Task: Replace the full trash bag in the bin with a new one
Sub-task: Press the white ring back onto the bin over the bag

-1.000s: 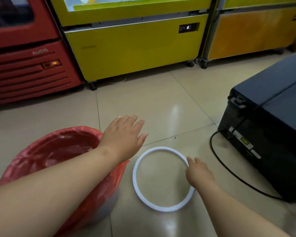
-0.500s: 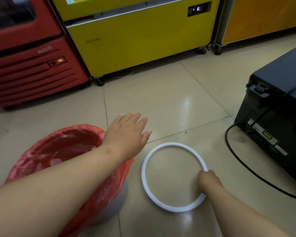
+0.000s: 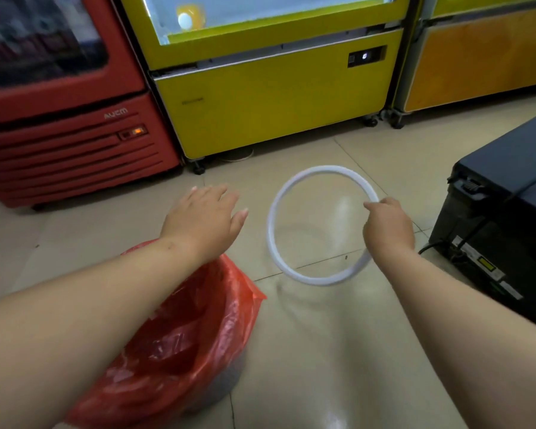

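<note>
A: Where's the ring?

B: White ring [image 3: 291, 267] is up off the floor [image 3: 307, 351], tilted, w/ a faint shadow on the tiles under it. Right hand [image 3: 387, 226] has it at the right edge, fingers [image 3: 372, 205] pinched shut on the rim.

A: Left hand?

B: Left hand [image 3: 203, 218] is palm down, fingers [image 3: 217, 193] spread loose, holding nothing. It hangs above the far rim of the bin, not touching the ring (clear gap btwn them).

A: And the bin?

B: Bin [image 3: 226, 379] sits on the floor at lower left, partly under the left forearm. Red bag [image 3: 198, 329] lines it, top folded out over the rim, one corner sticking out toward the ring. Only a bit of grey bin wall shows below the plastic. Can't tell what's inside, just crinkled red film.

A: Surroundings?

B: Red cooler [image 3: 65, 144] at far left, yellow cabinet [image 3: 270, 97] in the middle, orange cabinet [image 3: 477, 60] to the right, all standing along the back. Black box [image 3: 505, 193] on the floor at the right, just beside the right arm, w/ a black cable [image 3: 430, 246] at its base.
</note>
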### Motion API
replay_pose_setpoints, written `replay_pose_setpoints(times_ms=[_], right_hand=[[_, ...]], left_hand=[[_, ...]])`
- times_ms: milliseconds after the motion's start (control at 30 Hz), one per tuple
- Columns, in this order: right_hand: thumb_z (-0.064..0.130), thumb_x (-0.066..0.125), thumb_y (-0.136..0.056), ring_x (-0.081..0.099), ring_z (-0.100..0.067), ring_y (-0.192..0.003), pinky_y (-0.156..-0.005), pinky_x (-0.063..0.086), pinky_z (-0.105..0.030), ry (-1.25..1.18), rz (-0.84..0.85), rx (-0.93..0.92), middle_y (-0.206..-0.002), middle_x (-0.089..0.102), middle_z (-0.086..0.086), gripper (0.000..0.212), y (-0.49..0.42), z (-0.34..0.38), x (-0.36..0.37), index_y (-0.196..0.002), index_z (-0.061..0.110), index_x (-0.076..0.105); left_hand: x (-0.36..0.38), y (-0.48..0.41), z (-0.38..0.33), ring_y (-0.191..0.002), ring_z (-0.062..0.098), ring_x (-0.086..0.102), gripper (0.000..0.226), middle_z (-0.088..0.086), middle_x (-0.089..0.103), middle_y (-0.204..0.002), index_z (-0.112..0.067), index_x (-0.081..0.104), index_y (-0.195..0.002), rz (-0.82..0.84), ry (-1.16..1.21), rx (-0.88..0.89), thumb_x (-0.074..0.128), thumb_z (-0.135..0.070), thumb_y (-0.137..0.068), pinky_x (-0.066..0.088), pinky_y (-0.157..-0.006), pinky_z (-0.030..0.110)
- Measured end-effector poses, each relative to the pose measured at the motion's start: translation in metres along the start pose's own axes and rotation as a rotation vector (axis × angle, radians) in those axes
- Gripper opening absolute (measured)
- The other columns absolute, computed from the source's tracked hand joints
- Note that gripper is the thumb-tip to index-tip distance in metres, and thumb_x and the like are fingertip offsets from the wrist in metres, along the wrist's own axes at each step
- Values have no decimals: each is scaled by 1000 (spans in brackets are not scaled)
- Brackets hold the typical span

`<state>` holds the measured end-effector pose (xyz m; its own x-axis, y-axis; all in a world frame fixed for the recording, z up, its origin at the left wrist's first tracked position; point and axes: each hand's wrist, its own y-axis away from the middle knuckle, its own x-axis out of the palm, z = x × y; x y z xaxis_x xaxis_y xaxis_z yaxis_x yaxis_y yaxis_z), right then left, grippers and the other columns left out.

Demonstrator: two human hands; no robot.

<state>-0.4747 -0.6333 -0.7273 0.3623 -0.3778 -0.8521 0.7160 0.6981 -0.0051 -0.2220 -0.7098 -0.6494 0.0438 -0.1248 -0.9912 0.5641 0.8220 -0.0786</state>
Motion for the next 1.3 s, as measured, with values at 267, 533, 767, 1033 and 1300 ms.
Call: replay_pose_setpoints(times_ms=[267, 533, 767, 1033, 1300], right_hand=[[3, 48, -91, 55, -23, -87, -66, 36, -26, -119, -55, -203, -126, 56, -7, 45, 28, 124, -48, -131, 21, 55], [8, 54, -86, 54, -20, -67, -57, 41, -25, -235, 152, -321, -115, 66, -7, 43, 89, 179, -38, -124, 26, 61], [11, 60, -78, 53, -23, -54, -41, 34, -21, -66, 310, -295, -78, 67, -14, 20, 132, 170, -6, -95, 7, 69], [16, 62, -79, 49, -20, -54, -41, 30, -23, 51, 377, -366, -64, 57, -5, 12, 160, 151, 14, -84, 6, 67], [15, 62, -78, 48, -20, -56, -40, 31, -23, 88, 409, -371, -68, 56, -5, 11, 171, 137, 25, -81, 5, 64]], left_hand=[[-51, 7, 74, -120, 34, 47, 44, 20, 52, -130, -5, 52, -120, -127, 357, -300, 30, -35, -97, 38, -95, 41], [-44, 55, 151, -69, 25, 41, 27, 8, 44, -69, -6, 50, -65, -220, 840, -752, 50, -21, -88, 31, -60, 30], [-1, 118, 180, -78, 27, 57, 21, 20, 62, -85, -11, 59, -63, -127, 1087, -952, 60, -6, -83, 51, -87, 48], [31, 157, 176, -85, 31, 64, 8, 19, 69, -96, -10, 66, -90, -79, 1066, -1003, 58, -10, -87, 51, -81, 37], [40, 172, 167, -98, 34, 64, 24, 16, 68, -105, -1, 63, -110, -53, 1001, -955, 56, -7, -89, 50, -91, 40]])
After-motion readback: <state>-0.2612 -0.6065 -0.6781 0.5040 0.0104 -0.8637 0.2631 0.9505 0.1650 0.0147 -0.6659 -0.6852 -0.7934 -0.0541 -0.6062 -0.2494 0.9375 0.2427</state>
